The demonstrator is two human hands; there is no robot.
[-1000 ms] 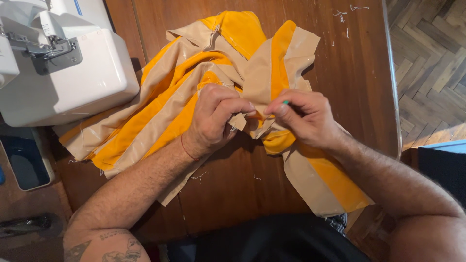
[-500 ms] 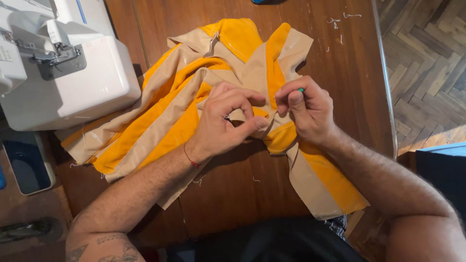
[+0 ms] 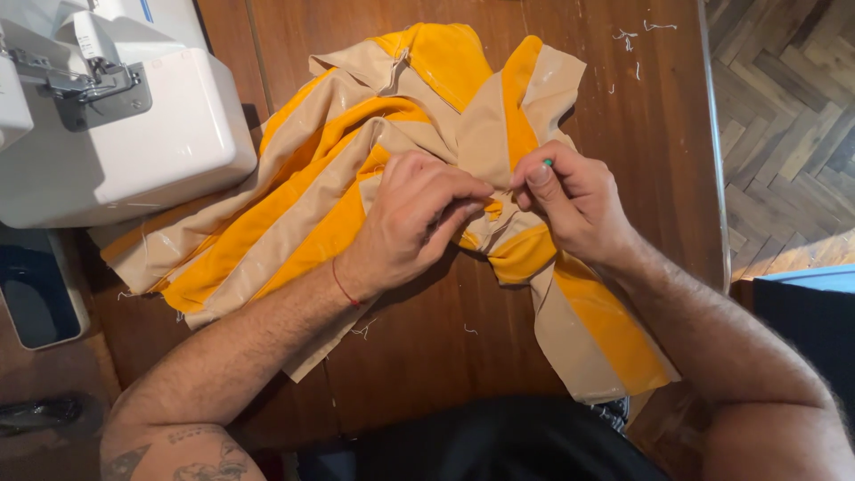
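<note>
The right hand (image 3: 574, 200) had lifted slightly, pinching a small green-tipped tool; the left hand (image 3: 419, 223) pinched the striped cloth (image 3: 294, 214) as before.

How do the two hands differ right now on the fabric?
The left hand lies knuckles-up, fingers curled onto the striped fabric; the right hand is turned sideways, thumb forward. The right pinches a small green-tipped thing; the left shows no tool. Both grip the same bunched spot.

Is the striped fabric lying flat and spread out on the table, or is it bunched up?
Bunched up: the orange and beige striped fabric lies in overlapping folds, gathered where both hands pinch it.
</note>
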